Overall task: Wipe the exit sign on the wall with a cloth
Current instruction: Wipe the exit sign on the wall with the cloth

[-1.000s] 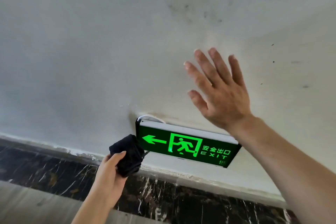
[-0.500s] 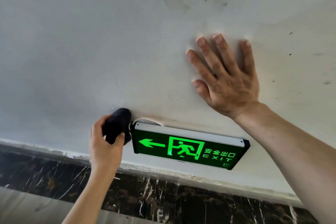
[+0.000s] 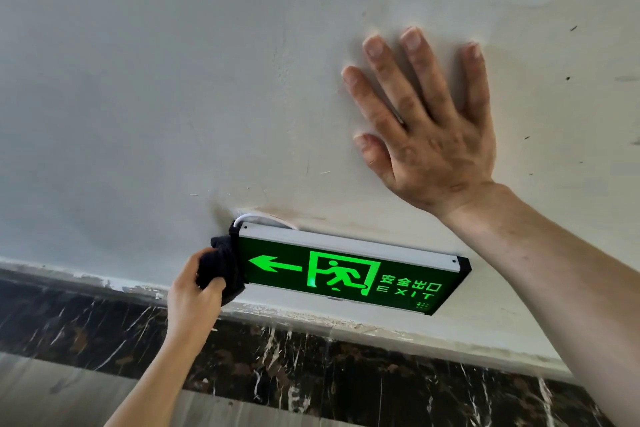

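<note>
Our left hand grips the dark cloth against the exit sign's left end, its length running rightward along the wall, where our right hand presses open, above it.

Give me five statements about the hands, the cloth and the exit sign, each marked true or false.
1. The left hand grips a dark cloth. True.
2. The cloth touches the right end of the exit sign. False: it is at the left end, beside the arrow.
3. The right hand lies flat on the white wall, fingers spread. True.
4. The right hand holds a second cloth. False: it holds nothing.
5. The sign's arrow points right. False: it points left.
</note>
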A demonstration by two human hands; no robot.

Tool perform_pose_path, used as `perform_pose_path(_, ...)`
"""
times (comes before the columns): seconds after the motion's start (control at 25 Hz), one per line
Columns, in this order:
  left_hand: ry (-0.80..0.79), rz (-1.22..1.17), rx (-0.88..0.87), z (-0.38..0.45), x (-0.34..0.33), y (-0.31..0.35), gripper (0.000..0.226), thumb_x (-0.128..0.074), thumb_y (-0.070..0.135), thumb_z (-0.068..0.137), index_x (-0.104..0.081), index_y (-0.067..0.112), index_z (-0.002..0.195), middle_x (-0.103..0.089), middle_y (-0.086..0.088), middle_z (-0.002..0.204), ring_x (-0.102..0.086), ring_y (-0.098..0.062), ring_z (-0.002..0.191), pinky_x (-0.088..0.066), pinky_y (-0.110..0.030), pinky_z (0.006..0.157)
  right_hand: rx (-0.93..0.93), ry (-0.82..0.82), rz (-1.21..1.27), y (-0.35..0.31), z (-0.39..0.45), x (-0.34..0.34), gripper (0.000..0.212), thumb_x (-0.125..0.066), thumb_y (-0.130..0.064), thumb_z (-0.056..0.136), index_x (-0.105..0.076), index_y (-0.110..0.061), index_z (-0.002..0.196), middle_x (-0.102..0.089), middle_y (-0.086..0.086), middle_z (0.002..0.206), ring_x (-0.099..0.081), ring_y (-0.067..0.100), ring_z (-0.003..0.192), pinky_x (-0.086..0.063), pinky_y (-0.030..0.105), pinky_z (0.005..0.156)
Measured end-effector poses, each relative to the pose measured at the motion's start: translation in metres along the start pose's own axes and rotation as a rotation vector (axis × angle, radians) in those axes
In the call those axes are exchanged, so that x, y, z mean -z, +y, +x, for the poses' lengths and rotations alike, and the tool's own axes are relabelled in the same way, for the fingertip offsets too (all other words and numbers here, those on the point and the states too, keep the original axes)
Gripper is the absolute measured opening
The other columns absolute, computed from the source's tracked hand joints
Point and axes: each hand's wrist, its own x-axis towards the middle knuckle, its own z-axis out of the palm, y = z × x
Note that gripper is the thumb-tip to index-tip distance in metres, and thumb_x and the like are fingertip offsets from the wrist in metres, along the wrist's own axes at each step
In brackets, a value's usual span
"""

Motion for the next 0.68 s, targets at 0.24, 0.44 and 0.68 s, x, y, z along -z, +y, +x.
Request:
perform_pose_path(0.24,-0.005,0.079,0.051,0.004,-0.007,-0.021,0.045,-0.060,-0.007,0.089,-0.061,0.018,0.127,-0.063,0.007,0.090,-0.060,-0.013,0.084,-0.044,-0.020,0.064,0.002,0.013,-0.014,0.001,-0.001,-0.002,0.061,-0.046,-0.042,0.093,-0.031,-0.022,0.148,-0.037,0.003,0.152,-0.025,0.026,0.141,-0.008,0.054,0.114)
perform_pose_path(0.44,-0.082,0.274,0.138,-0.005,-0.012,-0.049,0.046,-0.062,-0.004,0.089,-0.059,0.017,0.130,-0.063,0.001,0.093,-0.061,-0.018,0.079,-0.048,-0.030,0.062,0.000,0.012,-0.024,0.002,0.001,-0.002,0.062,-0.045,-0.043,0.092,-0.031,-0.022,0.148,-0.037,0.002,0.152,-0.025,0.026,0.141,-0.008,0.054,0.114)
perform_pose_path(0.68,-0.067,-0.522,0.596,-0.027,-0.043,-0.062,0.037,-0.054,-0.016,0.091,-0.063,0.013,0.112,-0.069,-0.013,0.109,-0.067,-0.032,0.094,-0.055,-0.041,0.073,0.000,0.006,-0.019,0.002,0.001,-0.003,0.062,-0.045,-0.043,0.092,-0.029,-0.023,0.149,-0.033,0.001,0.153,-0.025,0.026,0.142,-0.008,0.055,0.115)
